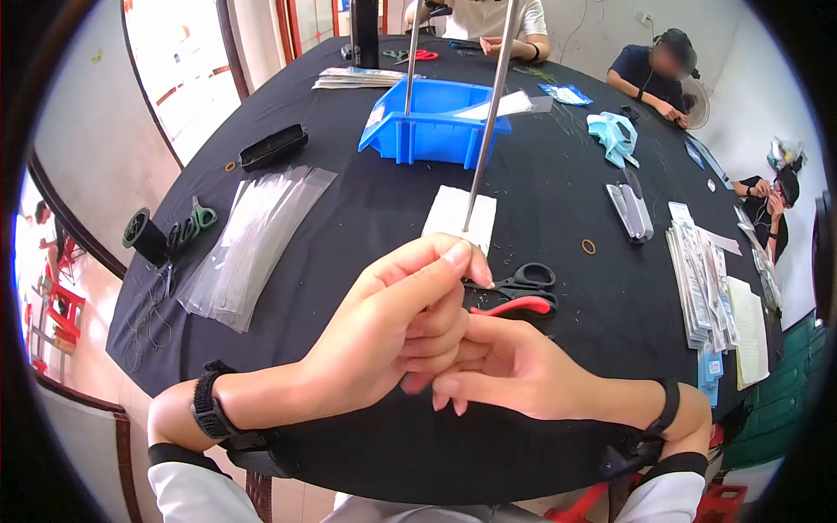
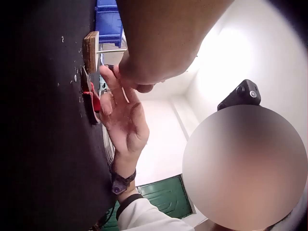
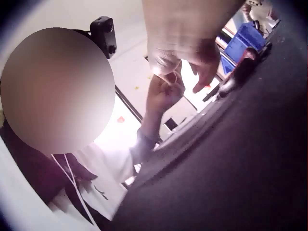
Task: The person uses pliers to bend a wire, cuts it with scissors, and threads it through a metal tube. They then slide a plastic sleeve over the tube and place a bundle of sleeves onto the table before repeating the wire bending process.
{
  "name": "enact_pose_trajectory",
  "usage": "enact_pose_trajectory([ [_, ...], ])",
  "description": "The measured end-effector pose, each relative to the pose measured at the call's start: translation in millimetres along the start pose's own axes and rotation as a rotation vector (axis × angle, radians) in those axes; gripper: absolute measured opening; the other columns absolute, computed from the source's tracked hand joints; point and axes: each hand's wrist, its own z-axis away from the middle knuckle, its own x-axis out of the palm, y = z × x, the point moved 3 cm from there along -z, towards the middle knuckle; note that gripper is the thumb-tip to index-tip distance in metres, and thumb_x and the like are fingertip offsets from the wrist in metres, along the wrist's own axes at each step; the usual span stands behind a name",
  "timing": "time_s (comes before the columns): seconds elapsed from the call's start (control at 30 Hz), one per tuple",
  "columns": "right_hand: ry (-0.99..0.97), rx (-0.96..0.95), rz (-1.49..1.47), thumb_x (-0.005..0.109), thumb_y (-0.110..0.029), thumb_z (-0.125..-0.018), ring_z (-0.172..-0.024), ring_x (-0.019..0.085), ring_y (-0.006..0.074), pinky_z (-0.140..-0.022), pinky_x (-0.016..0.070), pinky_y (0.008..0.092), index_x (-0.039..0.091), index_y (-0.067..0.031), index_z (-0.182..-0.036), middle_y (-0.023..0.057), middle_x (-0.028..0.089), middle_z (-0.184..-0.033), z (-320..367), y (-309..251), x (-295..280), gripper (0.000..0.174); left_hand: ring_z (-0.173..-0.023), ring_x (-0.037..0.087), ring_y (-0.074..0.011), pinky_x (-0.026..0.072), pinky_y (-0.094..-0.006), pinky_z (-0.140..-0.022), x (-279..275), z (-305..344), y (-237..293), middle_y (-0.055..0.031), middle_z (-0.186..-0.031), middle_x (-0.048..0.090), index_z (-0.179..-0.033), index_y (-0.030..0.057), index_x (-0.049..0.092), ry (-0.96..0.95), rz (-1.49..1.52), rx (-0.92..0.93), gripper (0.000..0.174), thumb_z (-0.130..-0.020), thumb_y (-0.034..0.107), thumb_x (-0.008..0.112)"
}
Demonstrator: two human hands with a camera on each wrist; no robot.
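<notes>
My left hand (image 1: 405,314) is held over the near part of the table, its thumb pressed against the curled index finger and the other fingers folded in. Against it, fingers bent, is my right hand (image 1: 532,366), and the fingers of both overlap in the head view. I cannot tell what, if anything, is pinched between them. In the left wrist view the right palm (image 2: 127,122) faces the camera. Just beyond the left fingertips stands a thin metal rod (image 1: 488,131) on a white-topped wooden block (image 1: 445,207). Black scissors (image 1: 527,279) and a red-handled tool (image 1: 523,305) lie behind the hands.
A blue bin (image 1: 436,139) stands behind the block, beside a second rod (image 1: 412,52). Clear plastic sleeves (image 1: 257,240), a dark spool (image 1: 144,235) and green-handled scissors (image 1: 202,213) lie left. A stapler (image 1: 629,209) and stacked packets (image 1: 693,288) lie right. Other people sit around the table.
</notes>
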Motion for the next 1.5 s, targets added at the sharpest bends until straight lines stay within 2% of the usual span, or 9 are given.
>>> enact_pose_trajectory([
  [0.2,0.159,-0.167,0.473,0.054,-0.002,-0.086,-0.061,0.057,0.0103,-0.054,0.0419,0.0232,0.06,0.0,-0.086,0.006,0.06,-0.068,1,6,-5,0.006,-0.045,0.027,-0.005,0.025,-0.021,-0.042,-2,1,6,0.0052,-0.051,0.027,-0.088,0.0045,0.05,0.074,-0.028,0.073,0.021,-0.096,0.021,0.039],
  [0.43,0.263,-0.335,0.865,0.059,-0.005,-0.084,-0.051,0.054,0.0125,-0.048,0.041,0.0255,0.061,-0.0005,-0.092,0.0094,0.059,-0.066,11,-10,-3,0.01,-0.047,0.028,-0.0042,0.0207,-0.0218,-0.044,-13,4,0,0.0058,-0.053,0.03,-0.081,0.0008,0.054,-0.043,-0.147,-0.023,0.024,-0.094,0.019,0.044],
  [0.47,0.311,-0.239,0.878,0.06,-0.007,-0.083,-0.052,0.052,0.0107,-0.049,0.0409,0.0249,0.059,0.0004,-0.1,0.0092,0.059,-0.071,14,-20,-5,0.019,-0.047,0.027,-0.0039,0.0202,-0.0219,-0.045,-11,7,1,0.0058,-0.053,0.031,-0.081,0.0005,0.055,-0.068,-0.19,-0.031,0.024,-0.094,0.018,0.045],
  [0.6,0.262,-0.045,0.253,0.038,-0.019,-0.098,-0.053,0.048,0.0056,-0.046,0.0366,0.018,0.056,-0.0022,-0.09,0.0025,0.058,-0.076,14,-30,-14,0.026,-0.048,0.028,-0.0035,0.0203,-0.0223,-0.046,-4,14,2,0.0046,-0.055,0.038,-0.081,-0.0013,0.058,-0.138,-0.361,-0.055,0.022,-0.092,0.015,0.049],
  [0.7,0.041,0.105,0.022,0.036,-0.025,-0.098,-0.051,0.048,0.006,-0.044,0.0358,0.0171,0.056,-0.0021,-0.086,0.0042,0.058,-0.069,13,-20,-22,0.033,-0.054,0.037,-0.0036,0.0263,-0.0211,-0.049,-4,13,2,0.0007,-0.064,0.05,-0.081,-0.0018,0.06,-0.181,-0.498,0.0,0.021,-0.092,0.013,0.05],
  [0.83,0.042,0.156,-0.083,0.039,-0.023,-0.097,-0.05,0.048,0.006,-0.043,0.0358,0.0177,0.056,-0.0014,-0.084,0.0047,0.057,-0.065,12,-16,-24,0.031,-0.066,0.049,-0.0044,0.0367,-0.0203,-0.057,-5,12,-2,-0.0029,-0.075,0.06,-0.082,-0.002,0.062,-0.207,-0.596,0.079,0.02,-0.091,0.012,0.051],
  [0.97,0.051,0.069,-0.057,0.045,-0.019,-0.095,-0.051,0.048,0.0057,-0.044,0.0366,0.018,0.057,-0.0014,-0.085,0.0032,0.057,-0.066,13,-16,-29,0.023,-0.075,0.055,-0.006,0.0417,-0.0211,-0.065,-7,14,-2,-0.0051,-0.079,0.063,-0.083,-0.0028,0.062,-0.181,-0.671,0.003,0.02,-0.091,0.012,0.051],
  [1.17,0.211,-0.077,0.272,0.055,-0.015,-0.09,-0.056,0.051,0.0036,-0.047,0.0388,0.0164,0.063,-0.0028,-0.091,0.0016,0.06,-0.069,19,-28,-29,0.014,-0.07,0.052,-0.0042,0.0397,-0.0207,-0.061,-9,16,-3,-0.0046,-0.077,0.063,-0.086,-0.0032,0.064,-0.127,-0.74,-0.018,0.021,-0.091,0.013,0.051],
  [1.5,0.3,-0.154,0.404,0.057,-0.009,-0.088,-0.061,0.056,0.0044,-0.051,0.0427,0.0169,0.065,-0.0006,-0.092,0.0029,0.063,-0.074,22,-26,-29,0.012,-0.053,0.035,0.0022,0.0244,-0.0172,-0.046,-5,20,3,0.0056,-0.059,0.05,-0.09,-0.0038,0.064,0.094,-0.836,0.136,0.013,-0.087,0.008,0.058],
])
